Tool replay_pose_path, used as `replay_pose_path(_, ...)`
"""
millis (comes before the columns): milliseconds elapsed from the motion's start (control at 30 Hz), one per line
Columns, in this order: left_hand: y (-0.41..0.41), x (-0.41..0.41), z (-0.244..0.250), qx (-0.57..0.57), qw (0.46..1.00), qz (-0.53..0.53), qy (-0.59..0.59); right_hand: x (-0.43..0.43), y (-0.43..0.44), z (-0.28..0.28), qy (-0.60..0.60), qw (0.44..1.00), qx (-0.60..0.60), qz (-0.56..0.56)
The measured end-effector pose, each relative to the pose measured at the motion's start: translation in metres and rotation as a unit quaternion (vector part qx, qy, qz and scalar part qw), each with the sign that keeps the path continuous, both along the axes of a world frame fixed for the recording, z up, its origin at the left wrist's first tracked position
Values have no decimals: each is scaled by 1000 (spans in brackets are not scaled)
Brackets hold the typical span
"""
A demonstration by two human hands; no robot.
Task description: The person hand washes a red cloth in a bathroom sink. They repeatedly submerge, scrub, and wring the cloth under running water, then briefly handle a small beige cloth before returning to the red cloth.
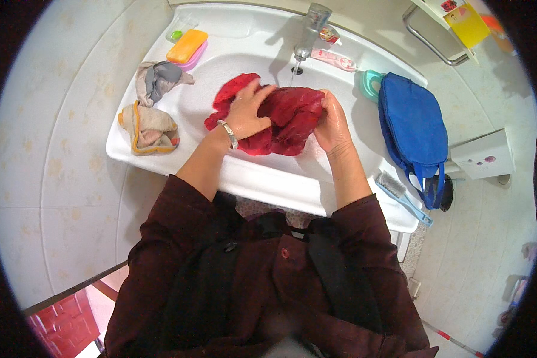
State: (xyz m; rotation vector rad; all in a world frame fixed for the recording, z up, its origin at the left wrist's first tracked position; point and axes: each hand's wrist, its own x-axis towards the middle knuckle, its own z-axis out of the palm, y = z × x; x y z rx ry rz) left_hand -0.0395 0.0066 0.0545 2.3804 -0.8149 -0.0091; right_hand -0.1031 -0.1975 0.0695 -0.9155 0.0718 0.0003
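Note:
A wet red cloth (291, 121) lies bunched in the basin of a white washbasin (268, 181). My left hand (246, 114), with a bracelet at the wrist, rests spread on the cloth's left part, fingers apart. At the cloth's right edge, my right hand (333, 121) grips it between thumb and fingers; some of those fingers are hidden behind the fabric. Water runs from the chrome faucet (311, 33) just beyond the cloth, near the dark drain opening (297, 70).
On the left rim are an orange soap bar (187, 46), a grey cloth (157, 80) and a beige cloth (154, 132). Rightward lie a pink tube (333, 60), a teal soap dish (370, 85), a blue fabric bag (414, 121) and a blue-handled brush (402, 197).

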Motion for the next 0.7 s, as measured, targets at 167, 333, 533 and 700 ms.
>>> replay_pose_path(167, -18, -3, 2, -249, 934, -45, 252, -4, -5, 11, -42, 998, 33, -34)
replay_pose_path(333, -3, 4, 11, -420, 891, 19, 171, -1, -17, 3, 106, 960, -257, -43)
replay_pose_path(533, 30, 20, 1, -261, 933, 169, -182, -6, -29, -4, 145, 816, -525, 194)
replay_pose_path(700, 28, 32, -6, -561, 808, 152, 94, -5, -2, -57, 9, 751, -645, 140)
